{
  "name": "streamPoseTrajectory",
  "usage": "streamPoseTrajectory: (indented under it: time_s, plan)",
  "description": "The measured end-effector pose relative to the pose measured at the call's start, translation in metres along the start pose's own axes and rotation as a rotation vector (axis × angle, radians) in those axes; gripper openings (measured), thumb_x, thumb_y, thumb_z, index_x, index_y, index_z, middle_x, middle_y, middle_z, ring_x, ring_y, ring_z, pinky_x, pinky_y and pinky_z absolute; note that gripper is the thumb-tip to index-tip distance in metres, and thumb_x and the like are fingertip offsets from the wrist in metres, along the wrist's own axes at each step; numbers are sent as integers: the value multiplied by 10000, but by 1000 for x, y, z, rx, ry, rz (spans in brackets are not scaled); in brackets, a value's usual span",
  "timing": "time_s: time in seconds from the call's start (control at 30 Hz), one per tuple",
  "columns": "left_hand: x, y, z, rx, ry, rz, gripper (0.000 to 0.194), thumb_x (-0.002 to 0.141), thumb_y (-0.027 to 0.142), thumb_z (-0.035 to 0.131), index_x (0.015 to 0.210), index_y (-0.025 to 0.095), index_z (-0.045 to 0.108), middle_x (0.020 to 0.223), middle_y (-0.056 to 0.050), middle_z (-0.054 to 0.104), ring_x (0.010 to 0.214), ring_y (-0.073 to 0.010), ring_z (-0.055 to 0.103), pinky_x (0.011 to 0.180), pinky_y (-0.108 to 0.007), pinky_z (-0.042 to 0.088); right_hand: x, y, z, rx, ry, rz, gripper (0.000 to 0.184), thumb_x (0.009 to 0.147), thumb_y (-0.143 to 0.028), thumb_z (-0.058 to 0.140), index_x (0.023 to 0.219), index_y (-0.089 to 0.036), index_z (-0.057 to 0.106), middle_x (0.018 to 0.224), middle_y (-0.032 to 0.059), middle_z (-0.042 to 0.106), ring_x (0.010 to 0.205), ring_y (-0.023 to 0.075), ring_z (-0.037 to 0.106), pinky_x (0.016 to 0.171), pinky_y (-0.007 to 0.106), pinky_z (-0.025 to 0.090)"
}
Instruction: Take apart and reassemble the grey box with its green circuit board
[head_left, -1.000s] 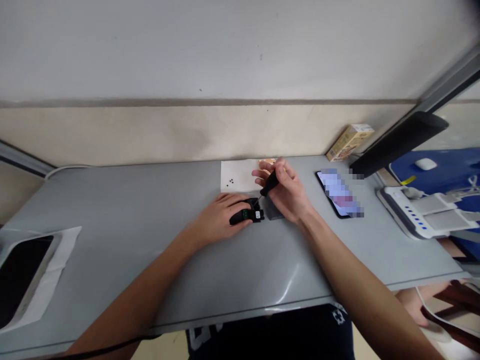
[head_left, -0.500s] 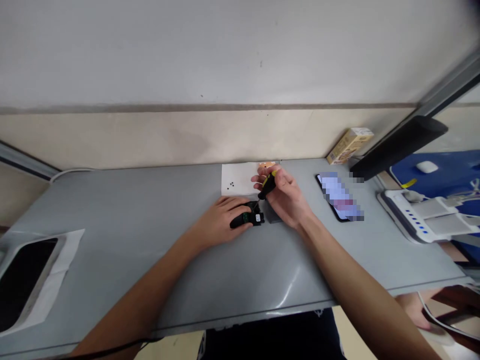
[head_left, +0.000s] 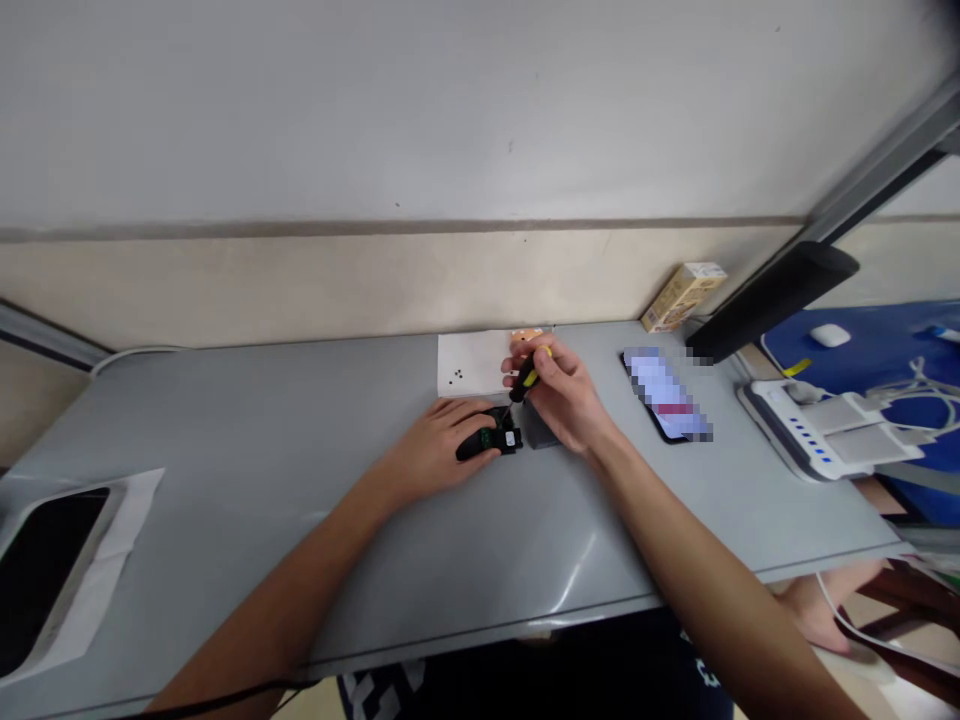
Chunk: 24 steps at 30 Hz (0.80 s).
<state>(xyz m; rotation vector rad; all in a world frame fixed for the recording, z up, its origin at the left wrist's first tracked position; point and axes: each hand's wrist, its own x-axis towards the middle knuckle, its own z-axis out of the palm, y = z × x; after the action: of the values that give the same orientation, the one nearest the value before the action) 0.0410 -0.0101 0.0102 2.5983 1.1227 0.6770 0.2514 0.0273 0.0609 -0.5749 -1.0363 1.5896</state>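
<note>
My left hand [head_left: 435,440] lies on the grey table [head_left: 300,480] and pins down a small black device [head_left: 491,438] with a green board showing inside. My right hand [head_left: 562,392] is closed round a small black and yellow screwdriver [head_left: 526,376], whose tip points down at the device. A small dark grey block [head_left: 538,430] lies just right of the device, partly under my right hand. Behind them a white paper sheet [head_left: 472,362] carries a few tiny black screws [head_left: 455,377].
A phone [head_left: 666,395] with a lit screen lies to the right. Further right are a white power strip [head_left: 817,430], a tan carton [head_left: 679,295] by the wall and a black monitor edge [head_left: 772,290]. A dark tablet on white wrapping [head_left: 52,560] sits at the left edge.
The view has shifted slightly. My right hand has tilted the screwdriver more upright over the device. My left hand keeps its hold on the device.
</note>
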Motion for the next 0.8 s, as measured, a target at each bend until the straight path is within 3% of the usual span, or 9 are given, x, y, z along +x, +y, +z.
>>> streamPoseTrajectory:
  time_s: [0.07,0.13,0.2,0.33,0.5,0.57,0.67,0.73,0.8]
  plan:
    - [0,0,-1,-6,-15,4,242,980,349,629,1203,262,672,1357,-58,663,1279,-241,612,1118,-461,468,0,2,-3,-39,27,-16,403,829,-483,793,822,-245,468,857,-30,585,727,125,623,675,288,510]
    - [1,1,-2,-9,-31,2,244,984,340,624,1211,267,674,1364,-55,661,1279,-238,613,1119,-460,465,2,6,-6,-90,44,-41,449,849,-493,776,802,-251,402,695,-74,496,538,92,511,551,260,443]
    - [1,1,-3,-8,-39,3,248,983,337,624,1216,268,676,1367,-53,661,1278,-237,614,1116,-455,467,3,8,-6,-95,35,-66,420,887,-561,709,817,-253,432,622,-89,398,473,82,407,494,250,378]
    - [0,1,-2,24,-26,17,261,983,342,623,1227,264,677,1361,-61,663,1279,-244,612,1118,-456,466,5,4,-3,28,-11,-5,429,949,-673,524,972,-252,605,716,-27,485,601,119,488,593,286,463]
    - [-1,-2,0,68,-19,38,281,990,350,615,1254,268,666,1371,-66,660,1284,-253,610,1129,-473,452,2,2,-4,29,23,-25,341,855,-526,753,854,-237,574,952,0,594,848,134,634,801,301,524]
    - [-1,-2,-1,68,-36,34,268,996,355,605,1241,267,668,1383,-64,652,1288,-250,607,1126,-469,454,2,6,-6,-15,42,-32,414,830,-544,774,828,-246,486,869,-25,588,746,126,624,736,304,529]
    - [0,-1,-4,60,-64,33,263,1000,356,600,1238,266,663,1395,-62,641,1286,-242,606,1119,-459,456,3,11,-8,-138,65,-56,470,834,-577,759,827,-265,408,664,-82,455,515,98,463,544,272,445]
    - [0,0,-5,61,-63,36,265,998,353,603,1239,260,663,1395,-66,640,1289,-246,604,1118,-463,454,3,12,-7,-190,68,-108,421,888,-643,658,870,-270,463,637,-79,404,504,104,427,529,277,416]
    - [0,1,-5,66,-55,34,261,999,350,601,1235,263,671,1386,-68,647,1288,-255,604,1119,-478,451,2,9,-5,-235,38,-146,439,947,-705,495,984,-275,575,679,-42,463,594,137,487,611,308,455]
